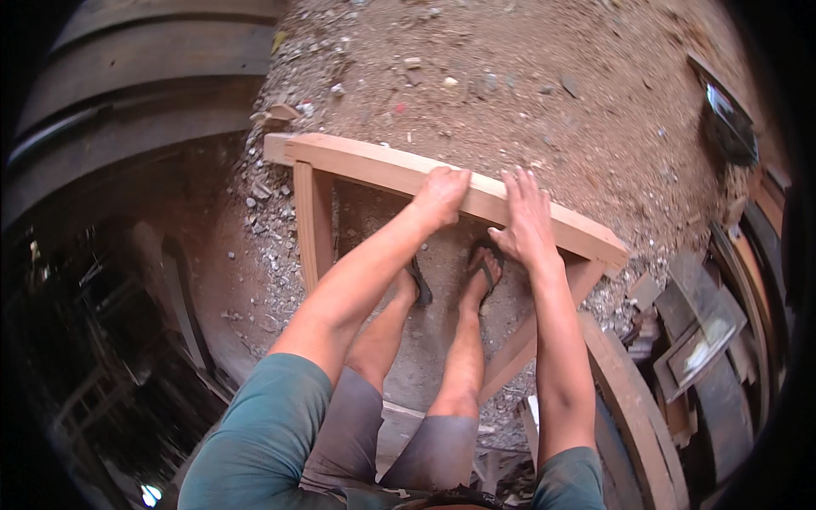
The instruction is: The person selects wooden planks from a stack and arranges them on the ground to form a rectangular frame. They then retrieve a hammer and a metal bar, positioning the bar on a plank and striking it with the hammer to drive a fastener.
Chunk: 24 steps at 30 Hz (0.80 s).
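A pale wooden frame (374, 161) of squared timber stands in front of me, its long top rail running across the view. One post (314, 221) drops from the rail's left end, and another (514, 357) runs down from near its right end. My left hand (444, 197) is closed over the middle of the rail, knuckles up. To its right, my right hand (529, 223) lies across the same rail with fingers stretched over the top and the thumb apart on the near side. My feet in flip-flops (489, 270) are inside the frame.
Dirt ground (544, 93) strewn with stones and chips spreads ahead. Stacked dark boards (153, 68) fill the upper left. Wood offcuts (697, 331) and a long curved-looking timber (633, 408) lie at the right. A dark object with a shiny face (727, 119) sits far right.
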Tool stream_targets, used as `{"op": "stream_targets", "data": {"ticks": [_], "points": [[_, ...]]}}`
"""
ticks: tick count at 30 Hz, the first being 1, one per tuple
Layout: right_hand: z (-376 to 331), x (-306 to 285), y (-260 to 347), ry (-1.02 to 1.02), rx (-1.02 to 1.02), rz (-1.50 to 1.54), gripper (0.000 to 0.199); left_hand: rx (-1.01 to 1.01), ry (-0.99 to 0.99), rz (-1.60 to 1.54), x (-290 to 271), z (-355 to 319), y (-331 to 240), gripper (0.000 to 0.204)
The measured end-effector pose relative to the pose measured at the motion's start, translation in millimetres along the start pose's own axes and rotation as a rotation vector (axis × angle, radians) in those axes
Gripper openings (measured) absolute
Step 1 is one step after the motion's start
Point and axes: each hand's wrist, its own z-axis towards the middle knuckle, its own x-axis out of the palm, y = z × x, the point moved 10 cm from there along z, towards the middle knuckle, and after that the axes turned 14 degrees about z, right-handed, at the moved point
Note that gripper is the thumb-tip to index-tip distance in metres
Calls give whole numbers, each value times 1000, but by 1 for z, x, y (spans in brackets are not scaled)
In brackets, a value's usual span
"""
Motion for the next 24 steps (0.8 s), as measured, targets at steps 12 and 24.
{"op": "stream_targets", "data": {"ticks": [12, 24], "points": [[72, 93, 86, 301, 30, -123, 104, -949, -357, -80, -43, -238, 184, 99], [93, 135, 94, 136, -164, -168, 45, -1116, 81, -376, 85, -330, 282, 61]]}}
